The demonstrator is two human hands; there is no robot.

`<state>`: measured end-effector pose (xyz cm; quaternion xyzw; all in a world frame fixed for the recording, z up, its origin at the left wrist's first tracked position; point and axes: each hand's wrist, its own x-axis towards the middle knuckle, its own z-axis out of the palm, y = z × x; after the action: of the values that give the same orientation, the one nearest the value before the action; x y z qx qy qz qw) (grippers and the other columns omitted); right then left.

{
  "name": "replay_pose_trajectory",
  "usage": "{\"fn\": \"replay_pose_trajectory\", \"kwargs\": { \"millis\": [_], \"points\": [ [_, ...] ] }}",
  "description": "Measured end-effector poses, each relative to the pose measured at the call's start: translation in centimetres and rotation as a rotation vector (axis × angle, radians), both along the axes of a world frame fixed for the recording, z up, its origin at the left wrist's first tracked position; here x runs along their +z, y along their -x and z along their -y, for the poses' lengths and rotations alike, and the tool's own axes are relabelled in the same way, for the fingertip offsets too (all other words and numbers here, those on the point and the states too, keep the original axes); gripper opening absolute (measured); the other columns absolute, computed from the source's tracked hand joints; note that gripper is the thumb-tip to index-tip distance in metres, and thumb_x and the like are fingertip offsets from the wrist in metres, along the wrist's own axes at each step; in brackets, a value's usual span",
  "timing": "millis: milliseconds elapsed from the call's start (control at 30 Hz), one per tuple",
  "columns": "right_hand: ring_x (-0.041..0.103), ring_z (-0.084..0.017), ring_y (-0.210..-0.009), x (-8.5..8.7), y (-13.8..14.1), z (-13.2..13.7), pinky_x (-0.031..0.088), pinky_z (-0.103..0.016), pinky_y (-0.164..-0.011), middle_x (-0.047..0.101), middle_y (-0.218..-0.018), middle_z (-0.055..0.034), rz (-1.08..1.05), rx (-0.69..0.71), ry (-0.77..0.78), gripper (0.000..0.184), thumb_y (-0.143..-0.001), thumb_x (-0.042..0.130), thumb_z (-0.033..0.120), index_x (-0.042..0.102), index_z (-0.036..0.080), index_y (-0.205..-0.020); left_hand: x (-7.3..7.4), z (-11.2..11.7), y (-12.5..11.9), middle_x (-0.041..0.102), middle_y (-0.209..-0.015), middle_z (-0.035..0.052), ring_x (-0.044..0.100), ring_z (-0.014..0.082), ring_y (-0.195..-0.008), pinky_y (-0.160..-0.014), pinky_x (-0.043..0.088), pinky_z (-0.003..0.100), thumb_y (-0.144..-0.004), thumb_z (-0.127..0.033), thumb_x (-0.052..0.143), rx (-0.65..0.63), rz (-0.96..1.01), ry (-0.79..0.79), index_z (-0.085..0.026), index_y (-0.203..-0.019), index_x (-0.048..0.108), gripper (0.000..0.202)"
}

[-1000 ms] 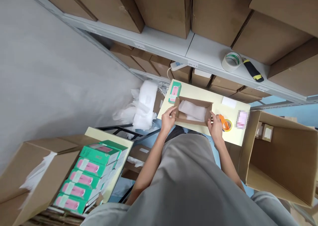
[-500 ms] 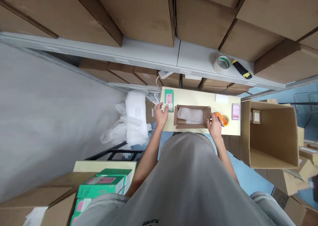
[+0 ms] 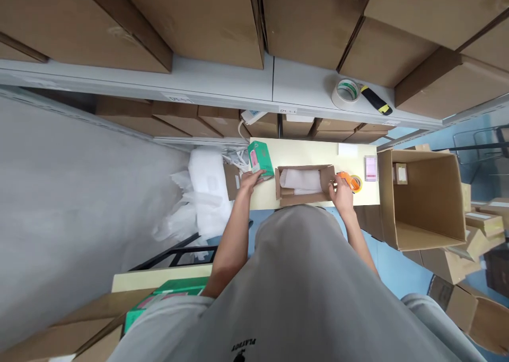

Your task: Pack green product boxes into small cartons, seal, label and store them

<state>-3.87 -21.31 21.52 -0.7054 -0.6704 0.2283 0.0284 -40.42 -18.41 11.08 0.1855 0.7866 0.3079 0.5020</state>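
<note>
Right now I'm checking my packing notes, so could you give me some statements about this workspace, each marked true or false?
1. The left hand holds the green box. True.
2. The right hand is at the right end of the small open carton. True.
3. That carton is empty. False: white wrapping lies inside.
4. The orange tape dispenser lies left of the carton. False: the orange tape dispenser is right of it.
5. A utility knife lies on the shelf. True.

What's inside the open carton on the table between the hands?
White wrapping lies in the carton, with some brown cardboard showing at its near-left corner. Anything beneath the wrapping is hidden.
</note>
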Motion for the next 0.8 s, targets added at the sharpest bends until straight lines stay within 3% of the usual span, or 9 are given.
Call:
{"fn": "replay_pose_trajectory", "kwargs": {
  "millis": [100,200,333,467,567,667,733,800],
  "points": [
    [0.079,-0.032,-0.103,0.1,-0.6,-0.2,0.061,-0.041,-0.088,0.078,-0.132,-0.0214,-0.025,-0.004,0.012,0.046,-0.111,0.051,0.033,0.067,0.013,-0.149,2.1,3.0,1.9,0.084,-0.105,0.0119,0.083,0.0271,-0.113,-0.099,0.072,0.039,-0.079,-0.034,0.088,0.096,0.12,-0.089,-0.019,-0.095,0.072,0.028],
    [0.077,-0.037,-0.113,0.6,-0.9,-0.3,0.063,-0.048,-0.093,0.072,-0.141,-0.0256,-0.042,-0.022,-0.054,0.047,-0.109,0.053,0.035,0.07,0.013,-0.147,4.9,6.5,3.2,0.086,-0.114,0.01,0.083,0.0285,-0.114,-0.099,0.071,0.04,-0.067,-0.038,0.096,0.176,0.255,-0.297,-0.02,-0.108,0.076,0.049],
    [0.071,-0.038,-0.134,2.4,-0.5,-0.8,0.061,-0.055,-0.11,0.073,-0.14,-0.0227,-0.255,0.0,-0.216,0.041,-0.109,0.055,0.04,0.075,0.017,-0.136,9.3,9.2,2.4,0.084,-0.129,0.0093,0.081,0.0302,-0.12,-0.103,0.07,0.042,-0.063,-0.044,0.101,0.041,0.215,-0.477,-0.024,-0.128,0.074,0.073],
    [0.079,-0.028,-0.118,4.0,1.1,-1.5,0.066,-0.045,-0.104,0.082,-0.128,-0.014,-0.701,0.007,-0.065,0.039,-0.108,0.062,0.05,0.075,0.022,-0.133,12.3,8.8,-1.8,0.079,-0.138,0.0069,0.077,0.0299,-0.128,-0.103,0.068,0.04,-0.063,-0.039,0.097,-0.189,0.093,-0.529,-0.026,-0.137,0.068,0.08],
    [0.083,-0.025,-0.108,3.8,1.6,-1.9,0.068,-0.04,-0.099,0.086,-0.118,-0.011,-0.859,0.039,0.143,0.036,-0.103,0.066,0.048,0.074,0.022,-0.126,13.4,7.5,-6.1,0.076,-0.136,0.0057,0.075,0.0313,-0.127,-0.105,0.066,0.042,-0.067,-0.023,0.087,-0.366,-0.162,-0.499,-0.026,-0.137,0.068,0.073],
    [0.084,-0.029,-0.099,2.5,0.8,-2.0,0.069,-0.044,-0.096,0.087,-0.106,-0.0115,-0.701,0.017,0.236,0.027,-0.094,0.072,0.041,0.072,0.021,-0.112,13.8,6.4,-9.7,0.075,-0.131,0.0071,0.073,0.0345,-0.123,-0.108,0.063,0.048,-0.067,-0.012,0.084,-0.555,-0.406,-0.459,-0.026,-0.134,0.069,0.07],
    [0.085,-0.031,-0.104,1.4,-0.2,-1.8,0.069,-0.046,-0.098,0.087,-0.109,-0.0131,-0.636,-0.045,0.237,0.037,-0.091,0.074,0.04,0.071,0.02,-0.122,13.5,6.0,-11.1,0.074,-0.131,0.0086,0.072,0.0356,-0.122,-0.108,0.062,0.049,-0.069,-0.008,0.082,-0.649,-0.474,-0.443,-0.025,-0.135,0.068,0.07],
    [0.084,-0.032,-0.113,0.3,-1.1,-1.4,0.07,-0.048,-0.102,0.085,-0.124,-0.0155,-0.663,-0.097,0.221,0.061,-0.091,0.076,0.042,0.064,0.018,-0.146,12.7,5.8,-11.6,0.073,-0.134,0.0101,0.07,0.0362,-0.125,-0.11,0.06,0.05,-0.071,-0.004,0.079,-0.703,-0.51,-0.447,-0.024,-0.138,0.067,0.071]
  ]
}}
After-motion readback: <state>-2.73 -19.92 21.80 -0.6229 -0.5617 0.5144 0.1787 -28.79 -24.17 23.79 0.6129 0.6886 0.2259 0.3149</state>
